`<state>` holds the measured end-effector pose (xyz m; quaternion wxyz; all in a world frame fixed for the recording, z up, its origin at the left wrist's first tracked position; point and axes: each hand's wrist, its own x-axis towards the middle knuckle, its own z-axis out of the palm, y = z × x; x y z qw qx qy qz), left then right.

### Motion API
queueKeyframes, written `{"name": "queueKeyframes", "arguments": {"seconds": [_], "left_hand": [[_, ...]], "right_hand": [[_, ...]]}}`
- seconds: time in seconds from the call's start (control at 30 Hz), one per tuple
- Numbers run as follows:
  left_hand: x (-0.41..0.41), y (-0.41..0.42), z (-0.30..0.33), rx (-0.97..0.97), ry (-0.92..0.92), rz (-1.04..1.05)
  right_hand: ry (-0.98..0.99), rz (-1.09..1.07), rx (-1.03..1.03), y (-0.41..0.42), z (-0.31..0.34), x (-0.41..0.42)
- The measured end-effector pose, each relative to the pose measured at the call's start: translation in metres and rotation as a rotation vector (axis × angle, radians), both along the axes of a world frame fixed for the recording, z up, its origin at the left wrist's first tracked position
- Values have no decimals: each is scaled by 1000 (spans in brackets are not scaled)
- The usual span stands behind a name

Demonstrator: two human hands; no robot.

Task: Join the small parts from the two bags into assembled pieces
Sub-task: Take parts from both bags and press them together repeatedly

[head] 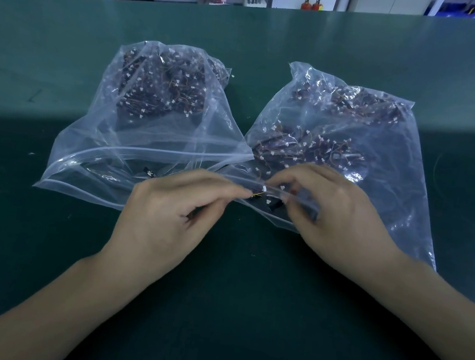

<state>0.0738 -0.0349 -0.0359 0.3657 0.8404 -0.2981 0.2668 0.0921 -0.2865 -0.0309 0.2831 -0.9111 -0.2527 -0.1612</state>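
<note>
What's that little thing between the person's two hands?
In the head view, a small part with a white connector and thin wires spans between the left hand and right hand, both pinching it above the bags' mouths.

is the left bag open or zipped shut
Open: the left bag has its two zip strips apart at the near end, leaving a wide gaping mouth.
</note>
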Motion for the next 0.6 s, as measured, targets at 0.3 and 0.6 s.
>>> {"name": "queueKeyframes", "arguments": {"seconds": [0.3,0.6], "left_hand": [[4,-4,-3,237,-82,128],[0,-19,3,596,22,186]], "right_hand": [[-60,-10,127,-3,4,-3],[-135,26,-65,4,-1,-3]]}}
